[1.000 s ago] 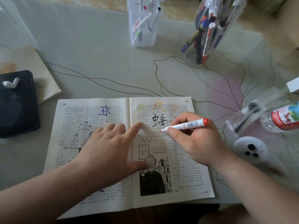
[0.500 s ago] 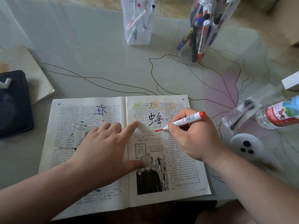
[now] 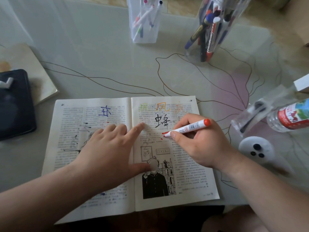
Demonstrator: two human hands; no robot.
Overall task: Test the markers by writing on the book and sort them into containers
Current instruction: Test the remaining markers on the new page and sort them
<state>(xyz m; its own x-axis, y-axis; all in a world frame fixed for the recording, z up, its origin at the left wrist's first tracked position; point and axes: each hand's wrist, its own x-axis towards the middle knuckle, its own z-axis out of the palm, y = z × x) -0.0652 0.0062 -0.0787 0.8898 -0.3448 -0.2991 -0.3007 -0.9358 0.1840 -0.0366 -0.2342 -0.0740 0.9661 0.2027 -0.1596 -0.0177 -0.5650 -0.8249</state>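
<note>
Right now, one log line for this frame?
step: writing test | right hand: grips red marker, tip on book right page | left hand: flat across both pages | result: red marks at tip

Open book [image 3: 66, 131], left page, upper middle: handwritten blue character 在 [image 3: 104, 111]. Right page, top: orange 风 [image 3: 161, 107], flanked by a faint yellow-green mark [image 3: 143, 106] and a faint orange mark [image 3: 179, 108], both illegible. Below: black 蜂 [image 3: 161, 122], with small printed 迁帖 [image 3: 172, 122] just right of it. Body print is too small to read. Red marker [image 3: 189, 128] barrel: barcode and a red circled prohibition sign. Bottle [image 3: 291, 118] label at right edge and the white lettering on a red-barrelled marker [image 3: 210, 42] at upper right are illegible.
</note>
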